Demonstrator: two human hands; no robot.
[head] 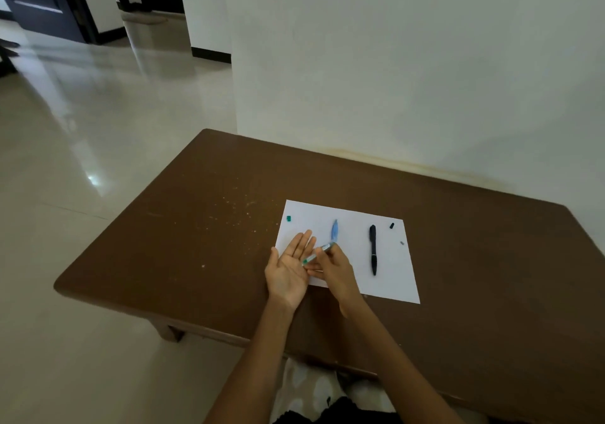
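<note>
Brown table (196, 227) by a white wall, paper (393, 269) at mid-frame. Our left hand (289, 268) lies palm-up with fingers straight, and our right hand (332, 268) pinches a green pen (319, 253) over that palm. Blue pen (334, 229), probably capless, and black pen (373, 250) sit on the paper just right of them.

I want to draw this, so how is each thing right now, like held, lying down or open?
left hand, open, palm up.
right hand, grips the green pen.
green pen, held tilted, green end over the left palm.
blue pen, lying on the paper.
black pen, lying on the paper.
small green piece, loose on the paper.
small black piece, loose on the paper.
paper, flat on the table.
</note>
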